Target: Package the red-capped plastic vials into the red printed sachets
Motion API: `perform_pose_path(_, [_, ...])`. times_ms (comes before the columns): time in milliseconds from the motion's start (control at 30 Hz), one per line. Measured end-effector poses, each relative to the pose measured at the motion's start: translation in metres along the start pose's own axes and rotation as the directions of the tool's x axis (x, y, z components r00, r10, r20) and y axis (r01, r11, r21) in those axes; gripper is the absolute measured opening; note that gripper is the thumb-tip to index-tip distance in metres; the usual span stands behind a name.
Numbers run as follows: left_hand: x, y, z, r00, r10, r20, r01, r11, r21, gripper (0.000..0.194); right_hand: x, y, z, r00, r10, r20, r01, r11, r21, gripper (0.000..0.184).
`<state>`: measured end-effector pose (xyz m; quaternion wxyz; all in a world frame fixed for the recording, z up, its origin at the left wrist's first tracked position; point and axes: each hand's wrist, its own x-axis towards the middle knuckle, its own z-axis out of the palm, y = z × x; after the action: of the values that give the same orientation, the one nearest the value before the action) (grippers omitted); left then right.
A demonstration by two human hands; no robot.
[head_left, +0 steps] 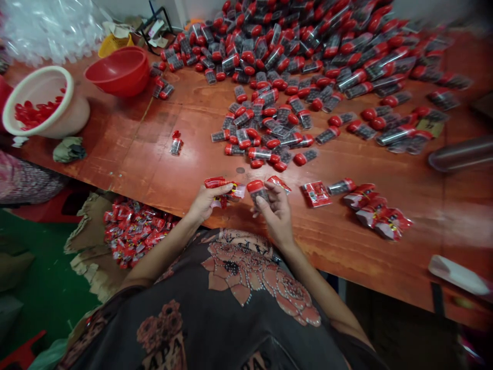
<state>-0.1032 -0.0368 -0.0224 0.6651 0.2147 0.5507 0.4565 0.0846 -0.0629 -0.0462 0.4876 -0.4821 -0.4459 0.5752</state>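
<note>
My left hand (201, 205) pinches several flat red printed wrappers (238, 191) near the table's front edge. Just beside it, my right hand (279, 213) holds a small clear bottle with a red cap (254, 186) and dark contents, cap end up. Behind my right fingers lies another red wrapper (280, 182), partly hidden. To the right are a flat red packet (316, 193), a lying red-capped bottle (340, 186) and several red wrapped pieces (379, 213). Beyond my hands spreads a large pile of red-capped bottles (265, 123).
A white bucket (71, 110) with red caps and a red bowl (119, 77) stand at the left. Below the table edge, a cardboard box (88, 246) holds many red wrapped pieces (134, 228). A clear tube (462, 156) lies at the right, a white object (458, 274) nearer me.
</note>
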Motion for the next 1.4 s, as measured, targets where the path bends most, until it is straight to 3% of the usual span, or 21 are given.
perform_pose_path(233, [-0.003,-0.006,0.006,1.0,0.011,0.025,-0.011,1.0,0.007,0.023,0.01,0.001,0.001,0.976,0.153,0.153,-0.168,0.982,0.09,0.015])
perform_pose_path(467, [-0.002,-0.011,0.004,0.999,0.014,0.032,-0.015,1.0,0.027,0.029,0.01,0.005,0.004,0.982,0.159,0.101,-0.168,0.982,0.089,0.009])
perform_pose_path(567, [-0.004,-0.019,0.008,1.0,0.027,0.0,-0.027,0.998,-0.064,0.031,0.009,0.004,0.005,0.991,0.129,0.044,-0.131,0.99,0.056,0.012])
perform_pose_path(767, [-0.006,-0.035,0.022,0.998,-0.066,-0.016,0.062,0.979,-0.194,0.027,0.008,0.003,0.008,0.996,-0.049,-0.075,0.037,0.988,-0.149,0.012])
perform_pose_path(900, [-0.003,-0.036,0.026,0.992,-0.117,-0.037,0.104,0.961,-0.258,0.021,0.006,0.002,0.006,0.99,-0.114,-0.078,0.095,0.971,-0.22,0.008])
perform_pose_path(1000, [0.0,-0.03,0.025,0.987,-0.147,-0.067,0.121,0.946,-0.301,0.019,0.001,-0.001,0.002,0.995,-0.073,-0.074,0.059,0.982,-0.178,0.015])
perform_pose_path(1133, [0.004,-0.025,0.023,0.988,-0.152,-0.029,0.134,0.934,-0.332,0.021,-0.011,-0.007,0.001,0.992,-0.081,-0.096,0.072,0.992,-0.101,0.032])
perform_pose_path(1233, [0.006,-0.026,0.021,0.99,-0.14,-0.015,0.127,0.932,-0.34,0.023,-0.016,-0.008,0.001,0.987,-0.104,-0.12,0.09,0.989,-0.119,0.044])
perform_pose_path(1400, [0.008,-0.028,0.019,0.991,-0.135,-0.014,0.124,0.94,-0.317,0.021,-0.013,-0.005,0.002,0.994,-0.072,-0.084,0.06,0.988,-0.145,0.05])
